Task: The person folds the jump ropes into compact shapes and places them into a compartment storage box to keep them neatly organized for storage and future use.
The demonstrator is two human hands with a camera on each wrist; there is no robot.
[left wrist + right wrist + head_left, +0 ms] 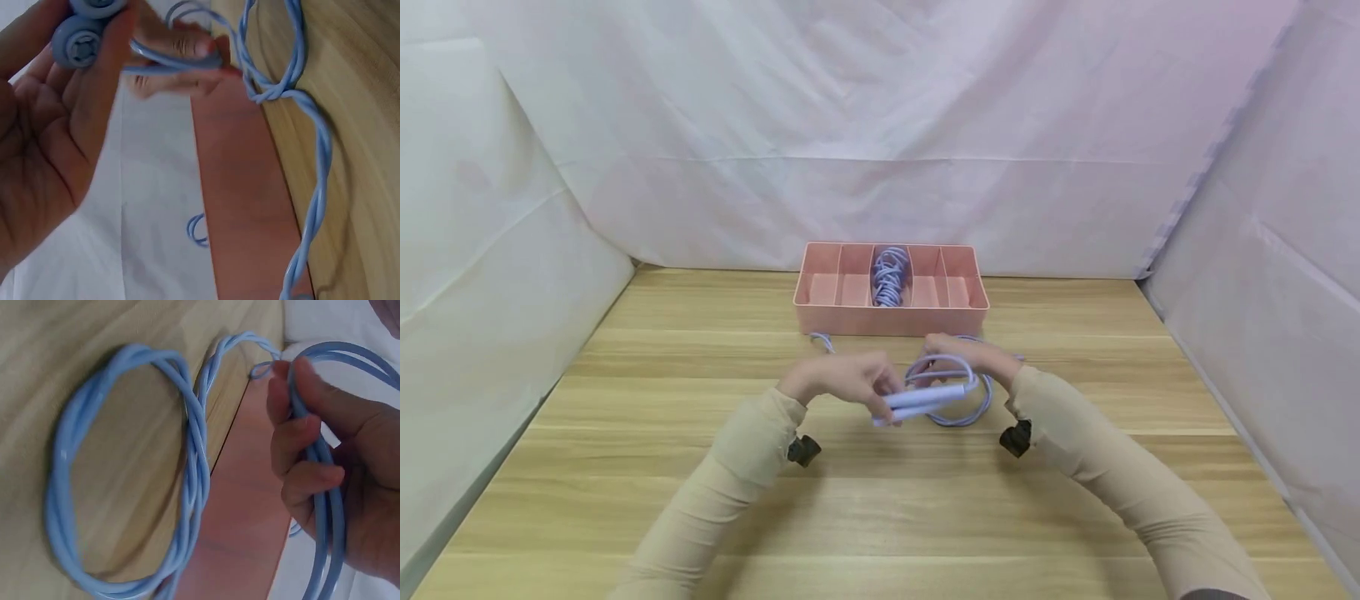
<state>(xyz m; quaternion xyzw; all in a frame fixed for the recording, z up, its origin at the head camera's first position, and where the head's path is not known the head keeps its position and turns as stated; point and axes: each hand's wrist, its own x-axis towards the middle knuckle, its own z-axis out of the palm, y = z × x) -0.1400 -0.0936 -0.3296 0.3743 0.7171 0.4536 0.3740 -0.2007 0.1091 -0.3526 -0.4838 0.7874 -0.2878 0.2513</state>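
Pinched in the left hand [853, 379] are two light-blue handles [928, 397], side by side; in the left wrist view their round ends [82, 50] show between fingers and thumb of that hand [50, 137]. The right hand [958, 354] holds the doubled blue cord [320, 456], its fingers curled round it in the right wrist view [344, 456]. From there more cord, twisted together, lies in a loop on the wooden table [59, 481], beside and below the right hand.
Behind the hands stands a pink box [891, 321] with several compartments; a bundled blue cord [889, 279] lies in the middle one. A cord end [823, 340] lies at the box's front left. White cloth [880, 125] hangs behind and at both sides.
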